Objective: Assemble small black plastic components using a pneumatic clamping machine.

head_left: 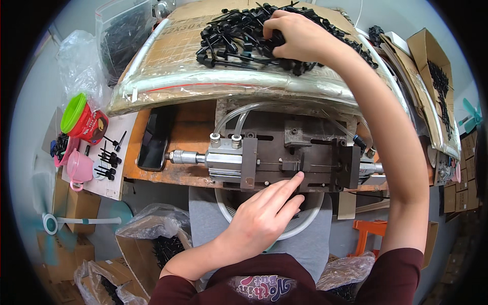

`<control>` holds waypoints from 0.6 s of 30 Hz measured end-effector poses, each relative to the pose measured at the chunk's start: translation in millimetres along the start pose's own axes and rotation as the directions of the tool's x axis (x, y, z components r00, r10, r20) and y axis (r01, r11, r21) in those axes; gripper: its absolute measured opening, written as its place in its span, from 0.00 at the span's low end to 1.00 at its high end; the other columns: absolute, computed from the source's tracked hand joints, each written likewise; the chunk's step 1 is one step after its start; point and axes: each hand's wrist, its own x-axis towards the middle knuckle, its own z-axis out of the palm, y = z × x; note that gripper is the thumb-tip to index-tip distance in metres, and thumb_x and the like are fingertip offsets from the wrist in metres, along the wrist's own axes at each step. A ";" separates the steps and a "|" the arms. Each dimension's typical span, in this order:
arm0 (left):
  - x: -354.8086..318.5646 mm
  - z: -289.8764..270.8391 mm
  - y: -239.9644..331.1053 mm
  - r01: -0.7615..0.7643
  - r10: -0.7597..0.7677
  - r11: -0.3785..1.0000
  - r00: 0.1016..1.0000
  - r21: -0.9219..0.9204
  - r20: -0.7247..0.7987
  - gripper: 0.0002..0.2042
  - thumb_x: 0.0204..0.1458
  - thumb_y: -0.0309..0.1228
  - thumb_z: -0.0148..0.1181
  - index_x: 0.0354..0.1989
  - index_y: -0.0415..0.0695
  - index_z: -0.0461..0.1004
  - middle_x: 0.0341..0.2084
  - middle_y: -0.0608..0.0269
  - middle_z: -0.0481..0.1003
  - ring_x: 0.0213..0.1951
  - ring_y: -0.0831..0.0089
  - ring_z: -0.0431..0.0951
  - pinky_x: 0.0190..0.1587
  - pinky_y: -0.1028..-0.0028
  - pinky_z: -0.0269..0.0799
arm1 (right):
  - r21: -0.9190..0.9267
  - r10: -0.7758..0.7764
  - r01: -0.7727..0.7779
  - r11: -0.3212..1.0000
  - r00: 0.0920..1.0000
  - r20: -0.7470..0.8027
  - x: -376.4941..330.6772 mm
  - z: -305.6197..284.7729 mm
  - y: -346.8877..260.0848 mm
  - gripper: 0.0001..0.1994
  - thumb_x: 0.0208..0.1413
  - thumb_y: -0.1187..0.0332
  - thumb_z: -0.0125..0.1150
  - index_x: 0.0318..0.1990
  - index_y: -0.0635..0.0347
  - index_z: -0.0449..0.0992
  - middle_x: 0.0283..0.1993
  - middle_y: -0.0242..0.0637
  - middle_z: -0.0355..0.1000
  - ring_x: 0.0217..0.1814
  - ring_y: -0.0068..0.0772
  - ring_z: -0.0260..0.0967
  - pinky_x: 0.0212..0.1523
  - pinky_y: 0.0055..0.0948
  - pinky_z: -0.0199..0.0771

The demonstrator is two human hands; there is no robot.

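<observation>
My right hand (295, 38) reaches into a heap of black plastic parts (229, 40) with thin stems. Its fingers are curled and apart from the thumb, with black parts showing between them; no single part is plainly gripped. At the metal clamping fixture (226, 165), my left hand (262, 213) lies with fingers stretched out. Its index fingertip touches the front of a small dark block (292, 165) at the fixture's middle. A thin rod runs across the fixture on both sides of this block. Below that hand, a white-rimmed round basin (300, 231) sits on my lap, its inside partly hidden.
Clear air hoses (239, 114) arch over the fixture. A phone (154, 137) lies left of it. Farther left stand a red tub (87, 122) and a pink cup (80, 166). The heap rests on a plastic-wrapped cardboard sheet (162, 63). An open carton (424, 51) stands at the right.
</observation>
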 end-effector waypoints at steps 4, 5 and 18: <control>-1.7 13.8 -2.4 0.035 -0.034 0.998 0.999 0.056 -0.027 0.13 0.45 0.24 0.67 0.39 0.34 0.75 0.58 0.46 0.70 0.45 0.55 0.78 0.47 0.66 0.76 | 0.034 -0.048 0.047 0.998 0.998 0.047 -28.2 -18.6 16.6 0.13 0.46 0.74 0.64 0.42 0.57 0.77 0.47 0.35 0.72 0.52 0.41 0.70 0.54 0.38 0.71; -0.1 15.0 -2.2 0.022 -0.020 0.996 1.000 0.083 -0.018 0.12 0.45 0.24 0.67 0.39 0.35 0.75 0.58 0.45 0.70 0.44 0.55 0.78 0.47 0.66 0.76 | 0.097 -0.077 0.071 0.993 0.995 0.058 -33.3 -20.3 25.7 0.11 0.46 0.77 0.64 0.40 0.59 0.78 0.45 0.34 0.73 0.49 0.40 0.71 0.53 0.37 0.72; 9.8 12.3 -1.0 0.050 -0.063 0.979 0.996 0.199 0.060 0.11 0.44 0.26 0.69 0.37 0.40 0.77 0.56 0.49 0.74 0.21 0.68 0.75 0.29 0.73 0.74 | 0.146 0.094 -0.071 0.987 0.983 -0.155 -67.7 -51.1 32.1 0.07 0.56 0.70 0.63 0.42 0.56 0.81 0.38 0.31 0.79 0.40 0.28 0.75 0.40 0.30 0.73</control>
